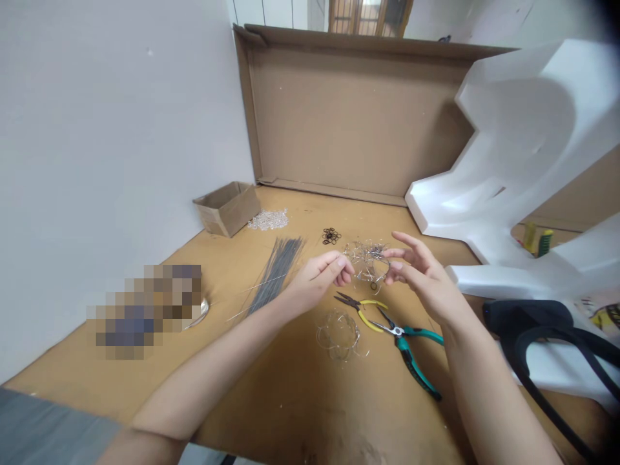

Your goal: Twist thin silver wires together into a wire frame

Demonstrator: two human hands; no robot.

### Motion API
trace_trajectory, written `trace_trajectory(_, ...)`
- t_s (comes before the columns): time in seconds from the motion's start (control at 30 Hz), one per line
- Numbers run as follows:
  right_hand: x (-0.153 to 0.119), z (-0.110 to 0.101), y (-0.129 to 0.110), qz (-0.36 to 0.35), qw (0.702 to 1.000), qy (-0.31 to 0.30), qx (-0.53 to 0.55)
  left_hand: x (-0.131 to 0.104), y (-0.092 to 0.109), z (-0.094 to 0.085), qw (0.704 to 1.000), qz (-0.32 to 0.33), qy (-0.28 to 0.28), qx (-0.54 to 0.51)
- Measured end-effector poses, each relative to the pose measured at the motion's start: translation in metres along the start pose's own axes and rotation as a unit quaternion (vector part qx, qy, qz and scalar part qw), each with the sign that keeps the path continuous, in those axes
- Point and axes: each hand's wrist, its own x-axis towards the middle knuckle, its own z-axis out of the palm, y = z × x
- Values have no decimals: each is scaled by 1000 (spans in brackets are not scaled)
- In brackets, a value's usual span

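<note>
My left hand (325, 272) is closed over the table, thumb pressed against curled fingers. Whatever it pinches, if anything, is hidden. Facing it, my right hand (420, 271) has its fingers spread beside a tangle of thin silvery wire pieces (361, 255). A curved wire shows by the right fingertips; I cannot tell whether they touch it. Just below the hands lie yellow-handled pliers (360, 309) and long-nose pliers with green-and-black handles (404, 349), their tips close together. Left of these pliers is a loose bunch of wire loops (339, 332).
Left of my hands lies a bundle of straight grey wires (277, 268). Dark small rings (331, 236), a heap of clear bits (269, 219) and a small cardboard box (227, 210) sit farther back. White foam (513, 142) and a black strap-like object (527, 323) bound the right.
</note>
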Motion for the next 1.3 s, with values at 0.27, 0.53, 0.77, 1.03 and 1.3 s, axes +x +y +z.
trace_trajectory(0.27,-1,3,0,15,994,11,-110,-1,4,1,1000,-8,0,4)
trace_trajectory(0.53,-2,4,-3,31,989,16,-141,-3,6,2,999,-22,-4,-48)
trace_trajectory(0.77,-2,7,-5,41,983,-11,-180,-2,6,2,998,-35,20,-52)
trace_trajectory(1.03,-4,7,-4,49,981,-29,-188,-1,1,1,995,-34,31,-83)
trace_trajectory(1.3,-4,11,-8,52,981,-19,-187,-1,2,1,996,-28,26,-85)
